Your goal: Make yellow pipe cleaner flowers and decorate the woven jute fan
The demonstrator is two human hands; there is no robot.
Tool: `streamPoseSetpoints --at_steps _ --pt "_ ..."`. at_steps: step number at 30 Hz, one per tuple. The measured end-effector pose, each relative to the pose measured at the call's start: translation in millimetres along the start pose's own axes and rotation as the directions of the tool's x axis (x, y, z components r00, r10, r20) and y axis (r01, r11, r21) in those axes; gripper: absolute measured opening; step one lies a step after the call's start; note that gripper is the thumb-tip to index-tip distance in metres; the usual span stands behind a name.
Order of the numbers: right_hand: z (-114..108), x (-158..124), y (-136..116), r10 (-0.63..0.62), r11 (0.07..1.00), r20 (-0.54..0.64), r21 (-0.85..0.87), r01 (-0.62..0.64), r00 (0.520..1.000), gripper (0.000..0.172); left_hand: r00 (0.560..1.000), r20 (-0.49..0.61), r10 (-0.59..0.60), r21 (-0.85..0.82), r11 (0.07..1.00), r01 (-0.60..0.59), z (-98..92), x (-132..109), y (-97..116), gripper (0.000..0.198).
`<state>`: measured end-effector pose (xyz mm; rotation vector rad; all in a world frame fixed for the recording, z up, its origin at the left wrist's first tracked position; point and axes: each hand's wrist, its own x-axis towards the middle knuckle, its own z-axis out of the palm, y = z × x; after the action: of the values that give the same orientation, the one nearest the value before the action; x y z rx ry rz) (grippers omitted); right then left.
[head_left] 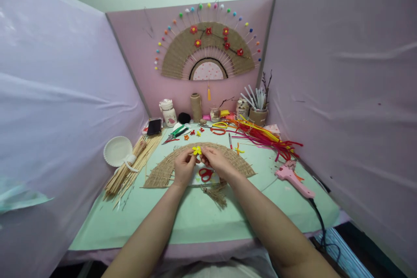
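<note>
Both my hands meet over the middle of a woven straw fan [243,164] lying on the green table [182,221]. My left hand [183,168] and my right hand [217,161] pinch a small yellow pipe-cleaner flower [196,150] between their fingertips, just above the fan. Red-handled scissors [205,175] lie on the fan right under my right hand. A tuft of loose straw [217,195] sticks out below the fan.
A bundle of sticks [132,166] and a white paper plate [116,150] lie at the left. A pink glue gun [294,180] with its cord rests at the right, beside coloured pipe cleaners [265,137]. Jars, twine and small flowers stand at the back under a finished fan [208,50] on the wall.
</note>
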<state>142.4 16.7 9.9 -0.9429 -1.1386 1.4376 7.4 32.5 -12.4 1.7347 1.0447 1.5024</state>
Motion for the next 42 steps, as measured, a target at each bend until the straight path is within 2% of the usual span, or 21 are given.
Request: streamPoseSetpoints --at_steps 13,17,20,23,25,32,36,39,42 --pt "4 1 9 -0.072 0.997 -0.017 0.015 0.072 0.997 0.031 0.992 -0.032 -0.125 -0.044 0.991 0.124 6.2 -4 7 0.023" --pt "6 0 7 -0.068 0.998 -0.034 0.002 0.068 0.997 0.034 0.985 -0.036 -0.172 -0.126 0.978 0.166 6.6 -1 8 0.023" --pt "4 1 5 -0.073 0.996 -0.098 -0.057 0.068 0.993 0.035 0.975 -0.056 -0.217 -0.229 0.953 0.199 4.4 3 5 0.025" --pt "1 3 7 -0.193 0.968 -0.160 -0.194 0.161 0.968 0.026 0.967 -0.066 -0.246 -0.318 0.924 0.213 1.6 6 3 0.027" --pt "1 5 10 -0.273 0.937 -0.143 -0.263 0.230 0.951 0.019 0.966 -0.061 -0.252 -0.368 0.905 0.213 1.1 8 3 0.026" --pt "2 5 14 -0.405 0.860 -0.070 -0.367 0.355 0.911 0.016 0.965 0.039 -0.259 -0.506 0.828 0.242 6.0 7 11 0.020" --pt "0 -2 5 -0.531 0.771 -0.111 -0.476 0.424 0.840 0.014 0.942 0.123 -0.311 -0.504 0.798 0.330 5.7 7 12 0.025" --pt "-3 -8 -3 -0.638 0.628 -0.085 -0.632 0.454 0.765 0.014 0.932 0.144 -0.332 -0.498 0.790 0.358 4.2 7 10 0.039" --pt "-4 -10 -4 -0.682 0.488 -0.009 -0.751 0.445 0.732 0.016 0.932 0.162 -0.323 -0.483 0.798 0.360 2.2 7 10 0.049"
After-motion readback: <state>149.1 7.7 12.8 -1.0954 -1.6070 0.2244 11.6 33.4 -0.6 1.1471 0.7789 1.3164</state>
